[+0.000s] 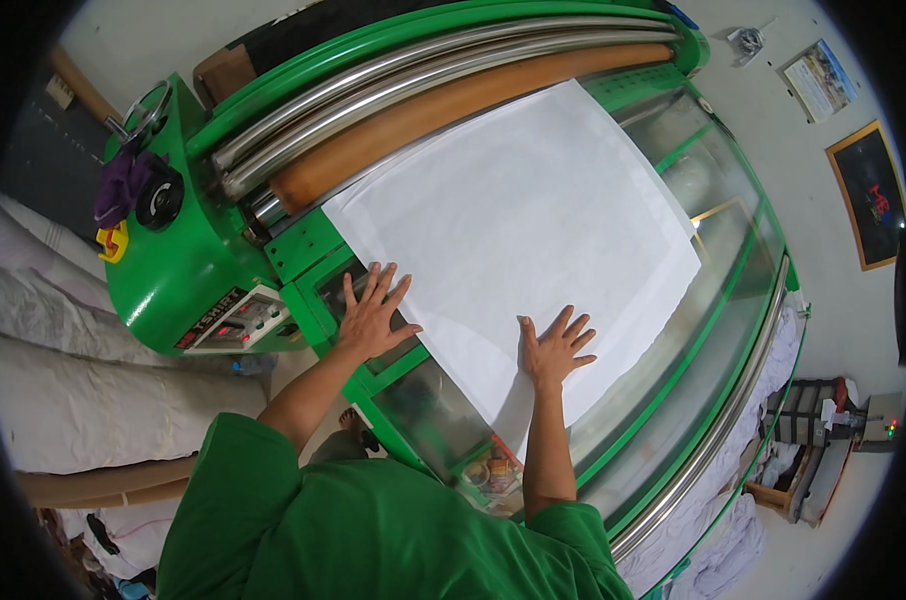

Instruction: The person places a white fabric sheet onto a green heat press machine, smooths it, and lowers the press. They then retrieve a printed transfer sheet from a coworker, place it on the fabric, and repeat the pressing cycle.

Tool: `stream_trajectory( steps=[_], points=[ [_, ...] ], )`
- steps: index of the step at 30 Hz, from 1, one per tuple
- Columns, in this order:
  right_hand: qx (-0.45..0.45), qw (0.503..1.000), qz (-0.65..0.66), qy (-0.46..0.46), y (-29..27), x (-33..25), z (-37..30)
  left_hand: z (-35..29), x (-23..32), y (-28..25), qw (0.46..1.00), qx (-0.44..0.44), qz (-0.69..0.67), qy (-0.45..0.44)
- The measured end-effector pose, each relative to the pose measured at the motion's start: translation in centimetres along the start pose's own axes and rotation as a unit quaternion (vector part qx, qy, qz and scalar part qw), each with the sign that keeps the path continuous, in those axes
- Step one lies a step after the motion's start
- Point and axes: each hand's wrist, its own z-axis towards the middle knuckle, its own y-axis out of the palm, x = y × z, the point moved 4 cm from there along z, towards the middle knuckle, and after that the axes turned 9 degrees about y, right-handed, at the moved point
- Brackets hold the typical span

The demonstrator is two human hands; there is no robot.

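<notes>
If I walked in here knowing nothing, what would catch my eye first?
Most likely the big bright green machine that fills the middle of the view, with long metal and tan rollers running across its top. Next, the large white sheet spread flat on its glass-topped bed, with the person's left hand and right hand pressed flat, fingers spread, along its near edge.

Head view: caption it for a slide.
Both hands, left hand and right hand, flat on a white sheet at a green roller machine.

Big white sheet lying flat and smooth on the glass feed bed, far edge right up against the tan roller, near corner hanging over the front edge.
</notes>
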Motion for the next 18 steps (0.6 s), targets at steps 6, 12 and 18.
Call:
stream_trajectory(
  steps=[6, 12, 18],
  points=[
    [-0.016, 1.000, 0.027, 0.001, 0.7, 0.0, 0.1, 0.0, -0.1, 0.1, 1.000, -0.012, -0.016, -0.018],
    [-0.087, 0.991, 0.097, -0.007, 1.0, 1.3, 1.4, -0.1, -0.3, 0.4, 0.999, 0.020, -0.007, -0.048],
    [-0.098, 0.992, 0.075, -0.022, 0.9, 1.5, 1.8, -0.3, -0.5, 0.6, 0.998, 0.040, -0.021, -0.035]
  ],
)
